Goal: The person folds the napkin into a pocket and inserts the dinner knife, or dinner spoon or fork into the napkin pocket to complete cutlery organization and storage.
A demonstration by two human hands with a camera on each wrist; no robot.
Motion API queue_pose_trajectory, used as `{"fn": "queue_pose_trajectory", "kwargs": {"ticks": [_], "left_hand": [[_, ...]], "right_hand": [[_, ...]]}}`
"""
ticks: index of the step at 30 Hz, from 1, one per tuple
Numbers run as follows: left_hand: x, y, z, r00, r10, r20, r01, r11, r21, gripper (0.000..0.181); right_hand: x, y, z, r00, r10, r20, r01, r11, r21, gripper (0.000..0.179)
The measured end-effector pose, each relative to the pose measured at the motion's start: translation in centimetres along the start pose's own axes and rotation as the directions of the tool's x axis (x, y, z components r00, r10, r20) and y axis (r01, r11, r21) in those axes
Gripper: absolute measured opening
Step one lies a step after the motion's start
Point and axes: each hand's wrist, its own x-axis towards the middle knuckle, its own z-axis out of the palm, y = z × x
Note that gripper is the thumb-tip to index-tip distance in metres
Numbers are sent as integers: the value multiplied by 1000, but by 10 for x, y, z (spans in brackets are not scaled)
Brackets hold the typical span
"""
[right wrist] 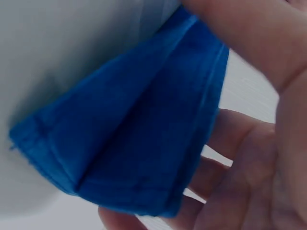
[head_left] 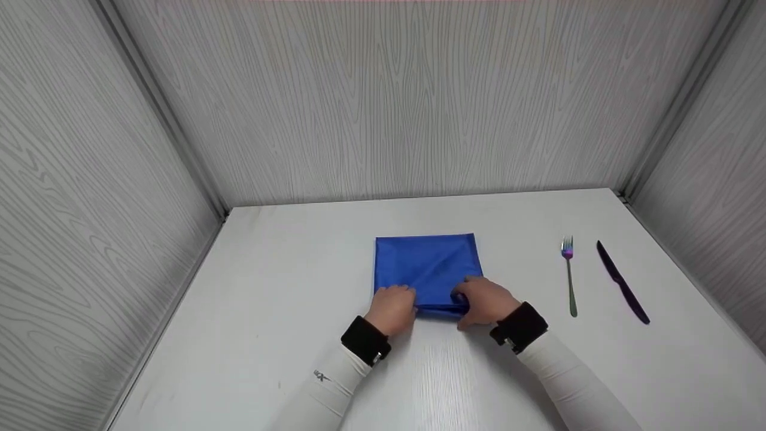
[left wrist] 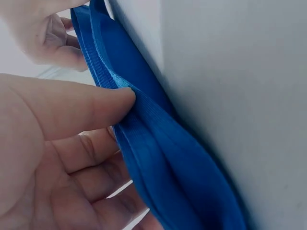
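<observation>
A folded blue cloth napkin (head_left: 428, 263) lies flat in the middle of the white table, its near edge slightly raised. My left hand (head_left: 392, 310) pinches that near edge at the left. In the left wrist view the thumb (left wrist: 112, 103) presses on the hemmed layers of the napkin (left wrist: 158, 148), with the fingers behind them. At the near right corner my right hand (head_left: 488, 300) grips the cloth between thumb and fingers. The right wrist view shows the folded layers of the napkin (right wrist: 139, 120) hanging slightly apart, with fingers (right wrist: 230, 129) behind them.
To the right of the napkin lies a fork (head_left: 570, 275) with a rainbow sheen, tines pointing away. Further right is a dark knife (head_left: 622, 281), set at a slant. Grey wood-grain panels (head_left: 383, 102) enclose the table (head_left: 287, 269) at the back and both sides.
</observation>
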Motion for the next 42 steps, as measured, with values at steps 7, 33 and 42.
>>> {"fn": "queue_pose_trajectory", "kwargs": {"ticks": [7,33,42], "left_hand": [[-1,-1,1,1000,2,0,-2,999,-45,24],[-9,-9,4,996,47,-72,-44,998,38,22],[-19,-34,-5,999,39,-38,-41,998,-56,19]], "right_hand": [[-1,1,-3,1000,-27,-13,26,999,-29,37],[3,20,-12,999,52,-7,-50,987,155,11],[2,24,-16,999,42,3,-42,985,167,11]]}}
